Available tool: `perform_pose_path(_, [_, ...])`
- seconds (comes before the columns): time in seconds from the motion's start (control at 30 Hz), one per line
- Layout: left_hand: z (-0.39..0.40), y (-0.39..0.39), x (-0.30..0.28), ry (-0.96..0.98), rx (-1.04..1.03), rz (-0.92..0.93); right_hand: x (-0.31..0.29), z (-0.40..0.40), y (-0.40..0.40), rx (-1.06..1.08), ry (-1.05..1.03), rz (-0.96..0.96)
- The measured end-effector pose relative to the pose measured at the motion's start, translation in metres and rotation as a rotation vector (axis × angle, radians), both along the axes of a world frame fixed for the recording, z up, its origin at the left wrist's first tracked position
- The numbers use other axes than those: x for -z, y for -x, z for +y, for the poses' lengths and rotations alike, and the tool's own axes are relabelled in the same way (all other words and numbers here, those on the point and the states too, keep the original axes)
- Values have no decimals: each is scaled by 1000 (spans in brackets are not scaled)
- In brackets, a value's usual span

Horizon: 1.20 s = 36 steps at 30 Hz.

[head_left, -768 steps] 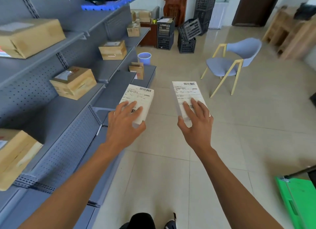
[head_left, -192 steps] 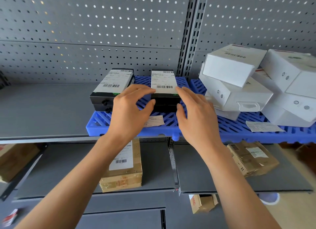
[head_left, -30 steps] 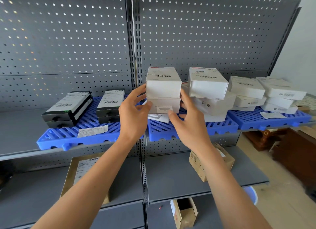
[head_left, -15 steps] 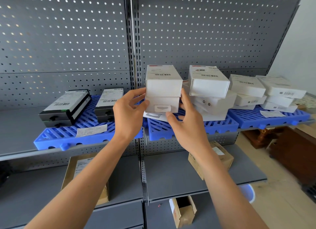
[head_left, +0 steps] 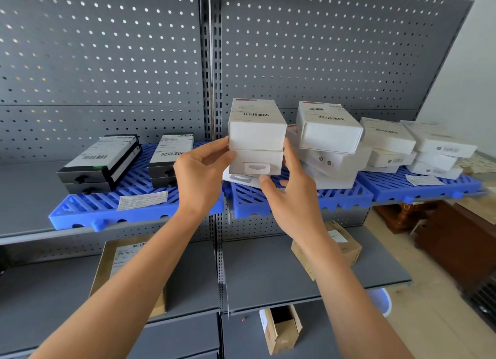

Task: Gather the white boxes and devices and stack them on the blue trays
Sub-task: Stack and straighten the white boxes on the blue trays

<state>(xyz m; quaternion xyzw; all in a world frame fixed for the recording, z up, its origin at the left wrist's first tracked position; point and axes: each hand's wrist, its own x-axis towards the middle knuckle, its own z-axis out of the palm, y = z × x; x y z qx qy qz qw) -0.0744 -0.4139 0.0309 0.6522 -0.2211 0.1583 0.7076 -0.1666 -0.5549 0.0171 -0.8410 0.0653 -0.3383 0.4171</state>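
Fingers (head_left: 214, 150) of the left hand (head_left: 200, 179) are curling against the left side of a small stack of white cardboard boxes (head_left: 256, 137), while the right hand (head_left: 291, 197) is pressing its fingers up the right side and its thumb under the front, so both hands are gripping the stack between them. This stack is sitting at the left end of the middle blue slatted plastic tray (head_left: 300, 200) on a grey metal shelf (head_left: 24, 195). Both bare forearms are reaching up from the bottom of the view.

Just right of the held stack, a leaning pile of larger white boxes (head_left: 328, 144) is resting on the same tray. Further right, flatter white boxes (head_left: 413, 146) are lying stacked on another blue tray (head_left: 418, 188).

To the left, a third blue tray (head_left: 107, 211) is carrying two stacks of black devices with white barcode labels (head_left: 102, 160) and a loose paper slip (head_left: 142, 200).

Below, brown cardboard boxes (head_left: 346, 247) are sitting on lower grey shelves. Behind everything, a grey perforated back panel (head_left: 107, 50) is rising to the top of the view.
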Motion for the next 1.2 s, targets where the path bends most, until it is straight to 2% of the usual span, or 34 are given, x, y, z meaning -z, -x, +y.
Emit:
perform_pose_path(0.37, [6,-15,-8,-103,-14,-15,-2,8,-4,-33,6,-6])
perform_pose_path(0.67, [3,-16,3,-227,177,81,2,8,-4,-38,-30,36])
perform_pose_path(0.97, [5,-7,12,-263,130,20,8,6,2,-55,-114,23])
perform_pose_path(1.2, [6,-10,14,-238,78,-7,13,1,-1,-43,-95,22])
